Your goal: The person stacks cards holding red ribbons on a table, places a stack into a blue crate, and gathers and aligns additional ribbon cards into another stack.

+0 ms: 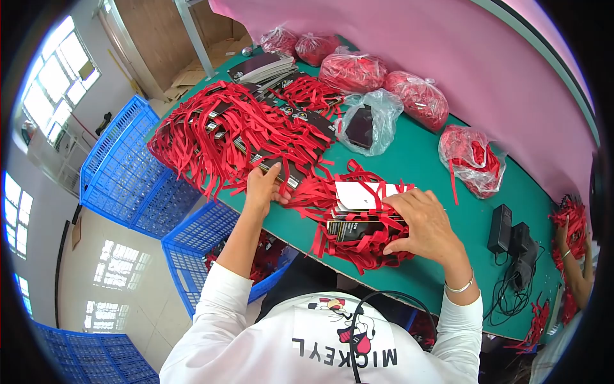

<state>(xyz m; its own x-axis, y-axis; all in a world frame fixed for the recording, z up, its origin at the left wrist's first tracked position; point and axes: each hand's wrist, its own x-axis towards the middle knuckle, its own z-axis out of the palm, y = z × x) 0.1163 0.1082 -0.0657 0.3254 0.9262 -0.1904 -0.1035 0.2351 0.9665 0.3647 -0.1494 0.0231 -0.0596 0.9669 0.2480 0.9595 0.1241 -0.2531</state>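
Matt red cloth ribbons [384, 246] here, smooth white card [359, 195] among them; crinkled, glossy plastic bags [354, 72] on a smooth bench [416, 157]; perforated plastic crates [125, 169], and look, a polished floor [144, 297] gleaming!

Bright daylight in a pale workroom

Light enters through gridded windows [57, 73] in the grey wall [51, 192] on the left and lies in pane-shaped reflections [121, 265] on the glossy, pale tiled floor [153, 301]. A green-topped table [416, 173] stands against a smooth pink backing [448, 64]. Near the table's far left corner rises a pale post [195, 38], with brown wood-toned panelling [153, 32] behind it.
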